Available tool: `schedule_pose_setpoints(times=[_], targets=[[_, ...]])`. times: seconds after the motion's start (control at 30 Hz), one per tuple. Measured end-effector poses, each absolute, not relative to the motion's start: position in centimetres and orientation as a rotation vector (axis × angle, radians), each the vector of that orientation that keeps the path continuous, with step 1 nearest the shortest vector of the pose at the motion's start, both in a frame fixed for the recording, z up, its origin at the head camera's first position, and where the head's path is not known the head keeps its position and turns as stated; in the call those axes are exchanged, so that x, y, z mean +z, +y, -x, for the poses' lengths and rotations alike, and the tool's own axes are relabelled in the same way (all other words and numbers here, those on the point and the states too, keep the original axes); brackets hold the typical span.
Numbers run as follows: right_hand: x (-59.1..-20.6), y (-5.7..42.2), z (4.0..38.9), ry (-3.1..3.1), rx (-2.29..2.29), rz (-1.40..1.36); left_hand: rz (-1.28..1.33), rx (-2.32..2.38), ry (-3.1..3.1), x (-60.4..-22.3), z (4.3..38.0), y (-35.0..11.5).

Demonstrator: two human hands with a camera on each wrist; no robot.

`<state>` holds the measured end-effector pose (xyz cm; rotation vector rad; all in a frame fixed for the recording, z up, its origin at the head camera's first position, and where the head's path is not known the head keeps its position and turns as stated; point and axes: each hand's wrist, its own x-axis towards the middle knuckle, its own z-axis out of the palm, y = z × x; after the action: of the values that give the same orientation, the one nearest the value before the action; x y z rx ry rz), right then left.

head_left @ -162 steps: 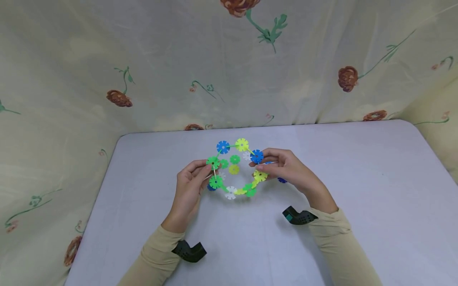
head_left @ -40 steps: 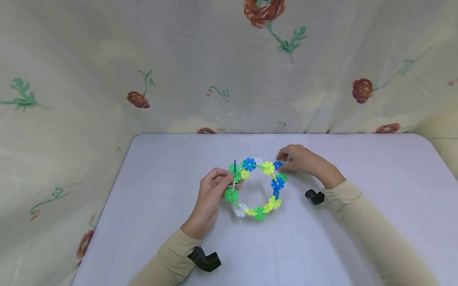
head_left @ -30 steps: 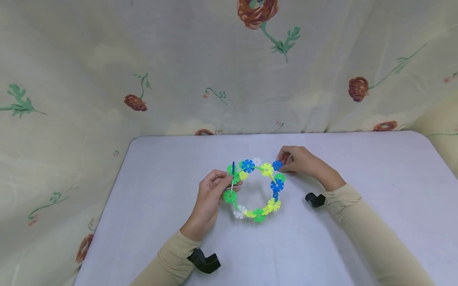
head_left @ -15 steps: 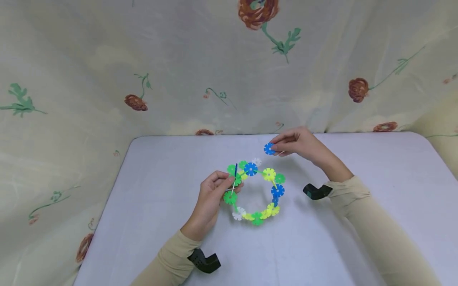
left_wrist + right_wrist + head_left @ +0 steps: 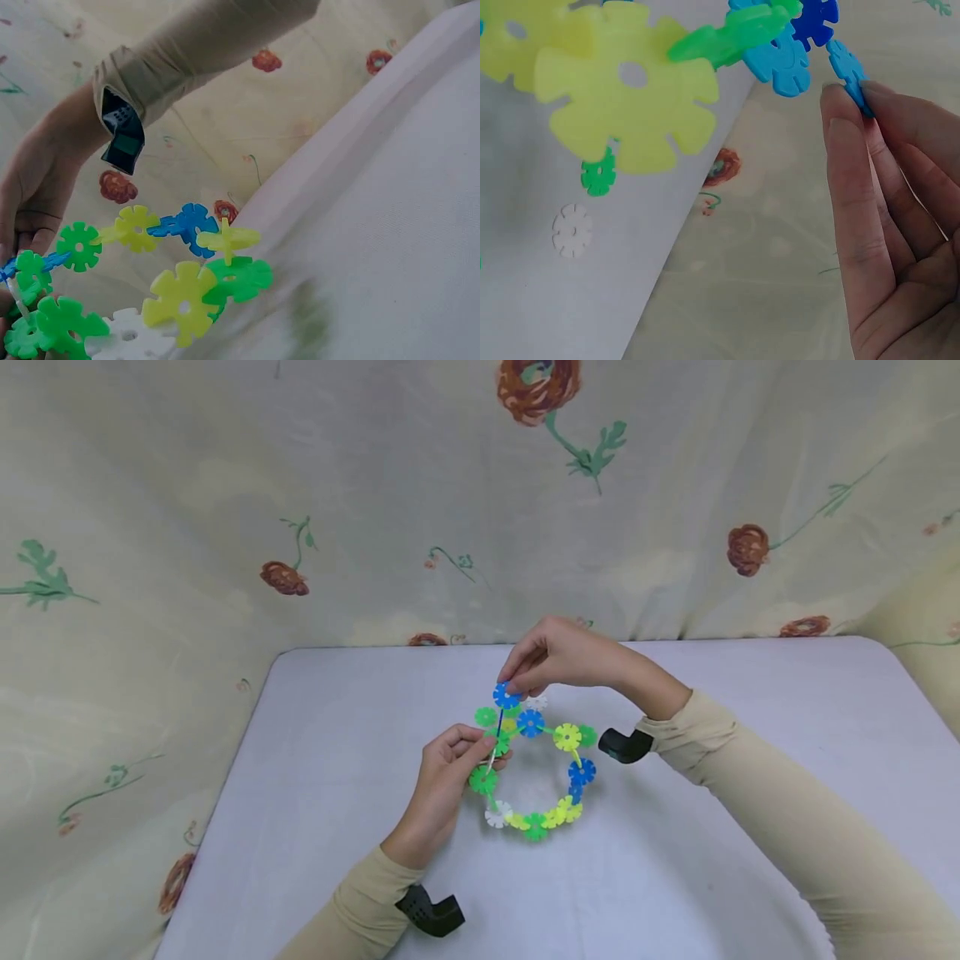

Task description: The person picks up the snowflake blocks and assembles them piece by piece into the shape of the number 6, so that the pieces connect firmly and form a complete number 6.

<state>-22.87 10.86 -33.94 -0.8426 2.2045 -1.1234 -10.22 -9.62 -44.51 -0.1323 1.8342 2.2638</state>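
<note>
A ring of interlocked snowflake discs [image 5: 567, 737] in green, yellow, blue and white is held up over the table. My left hand [image 5: 450, 777] pinches its left side, at the green discs. An edge-on dark blue disc [image 5: 500, 720] sticks up from the ring there. Above it, my right hand [image 5: 562, 656] pinches a loose blue disc [image 5: 506, 695] between thumb and fingertips. In the right wrist view this blue disc [image 5: 847, 71] is close to the dark blue disc [image 5: 817, 22]; contact is hard to tell. The left wrist view shows the ring's yellow disc [image 5: 182, 306] close up.
Loose discs lie on the white table [image 5: 337, 727] behind the ring: a green disc [image 5: 486, 717], a yellow disc [image 5: 508, 725], a white disc [image 5: 536, 702] and another green disc [image 5: 587, 736]. A flowered cloth [image 5: 390, 527] hangs behind the table.
My right hand has lifted a blue disc from the table at the ring's right rear and carried it left, above the dark blue disc. My left hand stays nearly still with the ring.
</note>
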Motion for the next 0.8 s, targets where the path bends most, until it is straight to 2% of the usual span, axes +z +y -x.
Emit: schedule_pose_setpoints(times=[0.8], targets=[[-34.86, 10.13, 22.82, 2.144, -1.114, 0.861, 0.114, 2.281, 1.871, -44.35, 9.95, -9.6]])
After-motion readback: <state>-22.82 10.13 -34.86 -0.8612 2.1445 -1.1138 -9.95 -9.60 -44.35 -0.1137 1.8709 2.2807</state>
